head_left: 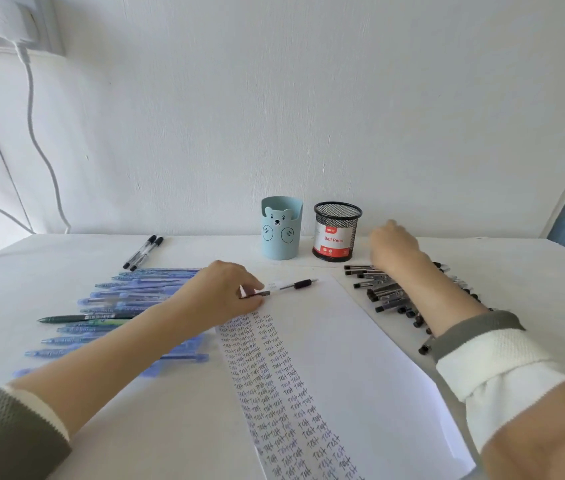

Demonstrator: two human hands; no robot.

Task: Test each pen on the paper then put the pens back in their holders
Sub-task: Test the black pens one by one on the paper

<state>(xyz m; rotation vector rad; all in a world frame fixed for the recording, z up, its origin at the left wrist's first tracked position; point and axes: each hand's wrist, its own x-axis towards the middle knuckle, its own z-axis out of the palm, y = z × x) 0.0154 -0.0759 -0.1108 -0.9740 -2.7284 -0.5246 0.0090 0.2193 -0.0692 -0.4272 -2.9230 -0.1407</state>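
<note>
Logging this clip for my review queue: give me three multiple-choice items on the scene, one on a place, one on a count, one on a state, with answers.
1. Seen by the person, where does the black wire-mesh pen holder stand?
A) left of the light blue bear-faced cup
B) right of that cup
C) behind that cup

2. How many clear pens with black caps lie apart at the far left of the table?
A) two
B) five
C) nine

3. What is the left hand doing?
A) lying flat, empty
B) pinching a clear pen with a black grip
C) gripping the cup

Answers: 1 B, the holder stands at the cup's right side. 2 A, one pair lies there. 3 B, its fingers pinch the pen's rear end.
</note>
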